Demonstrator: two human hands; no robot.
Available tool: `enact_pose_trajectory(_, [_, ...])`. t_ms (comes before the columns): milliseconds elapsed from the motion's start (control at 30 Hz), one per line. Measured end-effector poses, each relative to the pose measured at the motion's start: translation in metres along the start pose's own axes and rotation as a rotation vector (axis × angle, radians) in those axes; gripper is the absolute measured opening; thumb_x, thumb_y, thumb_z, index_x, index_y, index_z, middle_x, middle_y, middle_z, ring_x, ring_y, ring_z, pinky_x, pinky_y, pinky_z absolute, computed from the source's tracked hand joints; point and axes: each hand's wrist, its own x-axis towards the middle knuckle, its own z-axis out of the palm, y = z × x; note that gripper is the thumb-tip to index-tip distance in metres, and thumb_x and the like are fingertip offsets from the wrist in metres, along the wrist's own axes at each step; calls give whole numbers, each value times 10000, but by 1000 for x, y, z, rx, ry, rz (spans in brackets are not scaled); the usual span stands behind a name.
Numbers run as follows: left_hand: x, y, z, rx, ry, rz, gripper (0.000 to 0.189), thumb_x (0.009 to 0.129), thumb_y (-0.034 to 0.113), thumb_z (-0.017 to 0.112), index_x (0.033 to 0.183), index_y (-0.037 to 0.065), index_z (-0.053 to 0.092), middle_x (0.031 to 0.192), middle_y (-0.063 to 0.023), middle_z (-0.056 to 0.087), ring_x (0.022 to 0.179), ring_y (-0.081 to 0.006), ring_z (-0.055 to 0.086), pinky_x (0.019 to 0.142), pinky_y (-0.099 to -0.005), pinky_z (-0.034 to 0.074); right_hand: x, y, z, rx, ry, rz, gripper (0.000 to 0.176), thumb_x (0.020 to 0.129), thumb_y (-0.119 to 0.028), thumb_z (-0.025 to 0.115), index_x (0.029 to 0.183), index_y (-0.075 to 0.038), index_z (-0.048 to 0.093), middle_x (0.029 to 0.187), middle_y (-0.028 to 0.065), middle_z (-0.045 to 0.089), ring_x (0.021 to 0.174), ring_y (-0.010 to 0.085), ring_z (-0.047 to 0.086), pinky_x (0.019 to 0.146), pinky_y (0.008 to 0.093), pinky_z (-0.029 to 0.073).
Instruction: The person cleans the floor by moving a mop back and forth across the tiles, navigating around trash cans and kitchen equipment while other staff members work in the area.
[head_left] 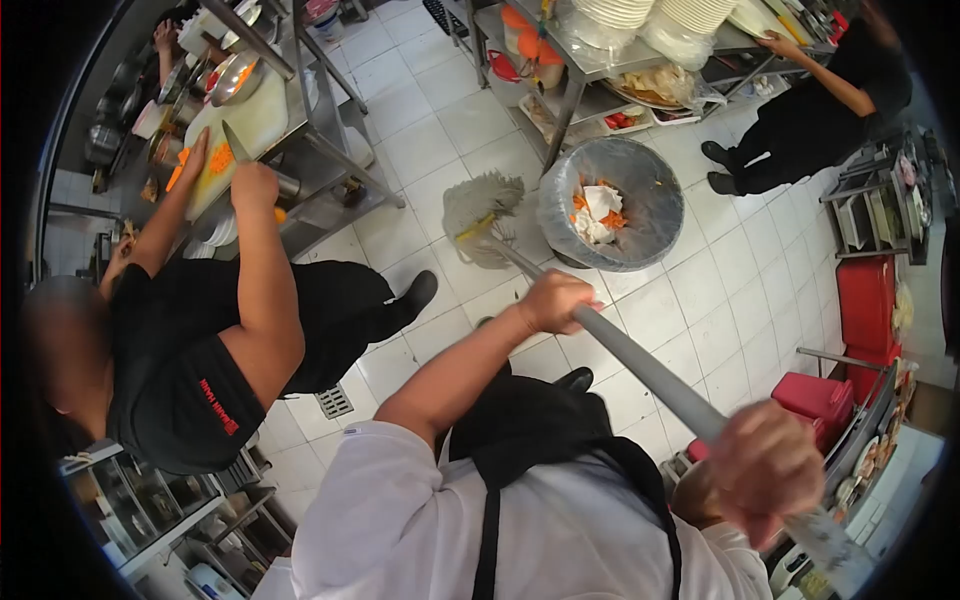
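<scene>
A long grey mop handle (pixel 655 378) runs slantwise across the view. My left hand (pixel 560 302) is wrapped round its middle, and my right hand (pixel 768 468), a little blurred, grips it nearer its upper end at the lower right. The grey mop head (pixel 483 215) lies spread on the white tiled floor, with a yellow clamp at its top. Just right of the mop head stands a round bin (pixel 655 235) with a clear liner, holding orange scraps and white paper.
A co-worker (pixel 190 350) at the left cuts carrots on a board (pixel 265 120). Another person (pixel 815 130) stands at the upper right by a steel table (pixel 600 65) with stacked plates. Red containers (pixel 865 300) line the right side. A floor drain (pixel 334 402) lies at the lower left.
</scene>
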Motion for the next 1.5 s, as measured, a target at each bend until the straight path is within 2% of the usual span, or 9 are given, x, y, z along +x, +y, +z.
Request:
enact_pose_trajectory(167, [-31, -85, -14, 198, -70, -58, 137, 694, 176, 710, 648, 113, 597, 620, -89, 581, 581, -310, 598, 561, -418, 480, -54, 64, 11, -2, 175, -61, 263, 872, -124, 693, 705, -6, 528, 519, 72, 491, 398, 245, 470, 444, 388, 416])
enact_pose_trajectory(200, [-37, -108, -17, 259, -166, -195, 136, 644, 117, 699, 759, 147, 634, 749, -74, 653, 745, -316, 648, 720, -426, 515, -79, 77, 1, -110, 193, 36, 190, 835, -87, 672, 719, -16, 539, 553, 75, 507, 453, 249, 504, 455, 397, 414])
enact_pose_trajectory(333, [-24, -157, -8, 538, -38, -630, 99, 746, 56, 679, 809, 117, 634, 1009, -99, 671, 1063, -324, 606, 930, -450, 456, -148, 132, -42, -277, 316, 428, 145, 834, -64, 661, 779, -34, 531, 650, 67, 563, 627, 201, 565, 898, 457, 498])
enact_pose_trajectory(567, [-5, -96, 73, 573, -21, -766, 319, 749, 254, 818, 841, 89, 560, 972, -78, 636, 937, -310, 622, 1101, -567, 332, -174, 79, -114, -146, 238, 466, 182, 801, -52, 700, 780, -51, 519, 616, 24, 534, 594, 175, 551, 900, 448, 506])
enact_pose_trajectory(600, [-5, -85, 92, 599, 70, -689, 323, 729, 249, 831, 807, 89, 561, 845, -71, 617, 826, -299, 625, 976, -495, 455, -163, 57, -128, -143, 160, 447, 177, 798, -47, 691, 789, -50, 514, 633, 30, 541, 596, 179, 551, 875, 455, 512])
enact_pose_trajectory(767, [36, 11, 172, 485, 252, -571, 352, 694, 278, 853, 731, 92, 555, 703, -94, 589, 684, -319, 602, 617, -398, 493, -98, -45, -189, -89, 120, 378, 267, 857, -239, 638, 718, -74, 481, 578, 18, 511, 518, 178, 520, 616, 410, 528])
enact_pose_trajectory(900, [60, 53, 214, 197, 178, -510, 397, 708, 314, 851, 658, 78, 536, 631, -101, 565, 601, -306, 576, 558, -385, 456, -71, -96, -244, 116, 206, 376, 307, 868, -262, 739, 713, -69, 559, 510, 23, 512, 438, 191, 535, 545, 384, 542])
enact_pose_trajectory(1100, [58, 34, 245, 131, 88, -501, 467, 724, 362, 841, 563, 94, 494, 530, -88, 511, 499, -312, 529, 484, -386, 406, -23, -79, -287, 464, -140, 338, 371, 908, -269, 730, 655, -55, 563, 463, 5, 529, 358, 111, 514, 438, 257, 512])
enact_pose_trajectory(1500, [126, 11, 245, 156, 116, -690, 472, 724, 267, 815, 537, 84, 423, 502, -111, 463, 484, -330, 502, 471, -394, 375, 31, -15, -386, 618, -552, 266, 389, 887, -251, 724, 642, 31, 616, 491, 76, 488, 416, 195, 516, 531, 337, 543])
